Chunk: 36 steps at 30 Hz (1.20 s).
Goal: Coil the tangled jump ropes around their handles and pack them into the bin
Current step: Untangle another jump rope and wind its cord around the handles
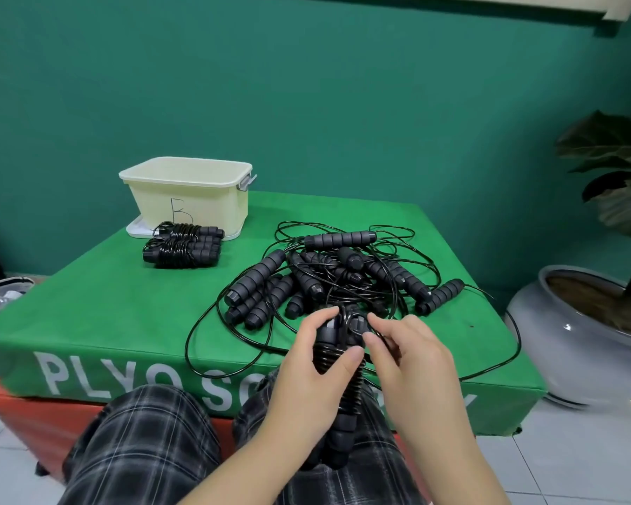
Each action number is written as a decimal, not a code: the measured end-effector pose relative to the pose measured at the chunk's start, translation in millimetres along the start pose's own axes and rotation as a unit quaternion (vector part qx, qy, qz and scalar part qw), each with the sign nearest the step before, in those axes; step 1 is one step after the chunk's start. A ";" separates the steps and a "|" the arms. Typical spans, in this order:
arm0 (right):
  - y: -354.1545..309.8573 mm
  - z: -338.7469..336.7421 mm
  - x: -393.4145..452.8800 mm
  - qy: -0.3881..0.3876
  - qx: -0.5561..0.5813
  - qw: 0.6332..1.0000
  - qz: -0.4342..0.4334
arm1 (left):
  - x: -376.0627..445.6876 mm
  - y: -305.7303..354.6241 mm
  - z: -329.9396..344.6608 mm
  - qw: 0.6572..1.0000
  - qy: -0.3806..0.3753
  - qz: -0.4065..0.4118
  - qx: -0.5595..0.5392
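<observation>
Left hand [306, 373] grips a half-coiled jump rope [337, 373] above the lap; right hand [412, 362] pinches its cord. Beyond them, tangled jump ropes [328, 282] cover the green plyo box [124, 304]. Coiled ropes [183, 246] lie before the cream bin [190, 198]; a potted plant [598, 322] stands right.

Head view: we coil a jump rope around its paired handles, above a green plyo box.

Our left hand [308, 373] grips the handle pair [337, 399], already ringed with black cord; our right hand [408, 362] pinches the cord near the handles' top. On the green plyo box [124, 315] lies a tangled pile of ropes [328, 278]. Coiled bundles [183, 246] sit just before the cream bin [186, 195], marked "B". A potted plant [598, 322] stands at right.
</observation>
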State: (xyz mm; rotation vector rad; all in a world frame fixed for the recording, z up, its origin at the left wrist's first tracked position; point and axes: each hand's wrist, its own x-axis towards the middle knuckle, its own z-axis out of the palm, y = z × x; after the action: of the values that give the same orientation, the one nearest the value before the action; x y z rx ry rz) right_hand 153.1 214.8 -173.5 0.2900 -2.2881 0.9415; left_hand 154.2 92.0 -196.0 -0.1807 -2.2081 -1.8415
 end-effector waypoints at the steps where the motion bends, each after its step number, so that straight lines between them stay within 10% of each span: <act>1: 0.4 -1.7 1.1 -0.004 -0.002 1.000 -0.007 | -0.9 0.1 0.4 1.000 0.001 0.006 0.004; 9: -6.4 -7.8 2.1 -0.035 -0.014 0.996 -0.080 | -8.0 2.3 2.9 0.997 0.006 0.048 0.065; 19: 3.5 8.5 -8.2 0.032 0.285 0.950 0.121 | -7.0 -1.1 -3.0 0.997 -0.016 0.045 0.054; 30: -10.3 10.5 -9.0 0.105 0.166 0.977 -0.086 | -6.9 12.9 -15.3 0.976 0.014 0.133 0.172; 36: -15.0 14.3 -6.8 0.053 0.216 0.974 -0.034 | 3.1 26.0 -14.9 0.994 0.052 0.092 -0.038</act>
State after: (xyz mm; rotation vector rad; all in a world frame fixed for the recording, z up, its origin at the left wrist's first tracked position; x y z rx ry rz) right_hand 157.8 193.8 -177.2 0.4845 -1.9460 1.3811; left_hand 159.7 82.1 -168.1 -0.2865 -1.9808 -1.7935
